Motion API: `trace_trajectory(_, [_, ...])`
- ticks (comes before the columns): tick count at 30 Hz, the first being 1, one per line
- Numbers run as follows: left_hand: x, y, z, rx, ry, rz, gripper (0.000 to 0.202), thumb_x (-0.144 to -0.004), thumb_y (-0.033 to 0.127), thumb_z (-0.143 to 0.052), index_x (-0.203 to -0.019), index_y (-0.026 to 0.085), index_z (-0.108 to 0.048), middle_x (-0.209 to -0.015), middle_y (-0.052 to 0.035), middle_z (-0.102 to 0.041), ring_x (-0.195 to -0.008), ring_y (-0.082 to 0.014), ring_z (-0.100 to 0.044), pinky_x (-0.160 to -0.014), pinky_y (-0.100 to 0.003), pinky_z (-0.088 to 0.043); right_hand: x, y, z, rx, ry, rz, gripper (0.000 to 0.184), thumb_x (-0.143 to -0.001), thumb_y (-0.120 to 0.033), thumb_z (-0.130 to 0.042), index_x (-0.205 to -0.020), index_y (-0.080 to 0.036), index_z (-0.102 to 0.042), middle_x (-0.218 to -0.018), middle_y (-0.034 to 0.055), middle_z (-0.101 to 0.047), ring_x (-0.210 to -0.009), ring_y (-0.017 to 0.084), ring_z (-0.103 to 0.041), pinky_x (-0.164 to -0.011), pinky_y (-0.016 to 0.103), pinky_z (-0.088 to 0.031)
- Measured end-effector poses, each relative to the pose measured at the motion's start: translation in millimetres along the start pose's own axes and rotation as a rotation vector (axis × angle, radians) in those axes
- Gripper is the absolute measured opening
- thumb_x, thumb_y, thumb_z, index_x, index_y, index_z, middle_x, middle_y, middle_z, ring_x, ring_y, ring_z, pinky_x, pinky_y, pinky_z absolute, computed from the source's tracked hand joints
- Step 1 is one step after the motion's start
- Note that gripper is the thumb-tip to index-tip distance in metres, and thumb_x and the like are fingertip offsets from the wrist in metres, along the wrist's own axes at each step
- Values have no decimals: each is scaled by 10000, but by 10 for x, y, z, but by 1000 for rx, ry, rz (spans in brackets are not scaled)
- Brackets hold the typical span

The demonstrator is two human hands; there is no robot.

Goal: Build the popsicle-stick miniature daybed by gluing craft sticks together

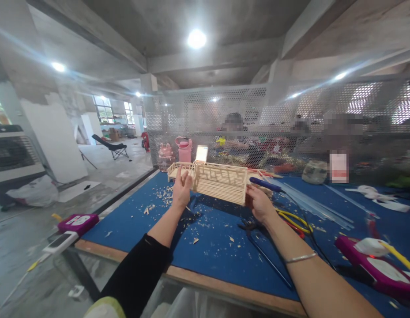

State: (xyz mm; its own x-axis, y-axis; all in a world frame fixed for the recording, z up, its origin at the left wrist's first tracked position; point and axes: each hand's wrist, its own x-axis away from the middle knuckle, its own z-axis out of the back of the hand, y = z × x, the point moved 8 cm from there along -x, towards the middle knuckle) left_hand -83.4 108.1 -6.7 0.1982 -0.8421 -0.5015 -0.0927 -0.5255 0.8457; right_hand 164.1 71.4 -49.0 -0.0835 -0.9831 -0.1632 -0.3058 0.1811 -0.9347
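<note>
A miniature bench-like piece built from thin wooden sticks (pixel 221 183) is held up over the table, its slatted face and lattice back toward me. My left hand (pixel 182 187) grips its left end, with fingers closed at the edge. At the right end my right hand (pixel 259 201) has its fingers closed on the lower corner. Behind my left hand a smaller stick-built piece (pixel 173 170) with railings shows in part. Below my right hand lie dark-handled pliers (pixel 257 240). A blue-handled tool (pixel 266 184) is just beyond that hand.
Wood scraps (pixel 165 194) litter the blue tabletop (pixel 125 225). Clear glue sticks (pixel 310 203) and a yellow cable (pixel 294 218) lie at right. Purple devices (pixel 373 265) sit near the edges. Pink bottles (pixel 185 150) and a lit phone (pixel 201 153) stand before a perforated metal screen (pixel 198 115); people are behind it.
</note>
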Motion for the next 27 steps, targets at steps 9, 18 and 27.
trace_trajectory(9, [-106, 36, 182, -67, 140, 83, 567, -629, 91, -701, -1182, 112, -576, -1063, -133, -669, -1071, -242, -592, -984, -340, -407, 154, -296, -164, 346, -46, 350, 270, -685, -417, -604, -840, -214, -693, -812, 11, -704, -835, 215, -614, -813, 345, -464])
trace_trajectory(18, [-128, -83, 323, -199, 195, 165, 236, -592, 29, -670, -793, 141, -723, -796, -104, -716, -907, -259, -646, -939, -396, -431, 251, -264, -314, 417, -175, 371, 312, -703, -409, -596, -907, -196, -695, -842, 21, -689, -783, 204, -593, -769, 323, -443])
trace_trajectory(27, [-94, -83, 231, -123, 157, 156, 564, -631, 49, -677, -1181, 130, -584, -925, -91, -711, -955, -213, -637, -936, -333, -440, 221, -251, -291, 355, -130, 328, 267, -678, -397, -627, -847, -200, -692, -725, 2, -683, -730, 195, -604, -724, 307, -468])
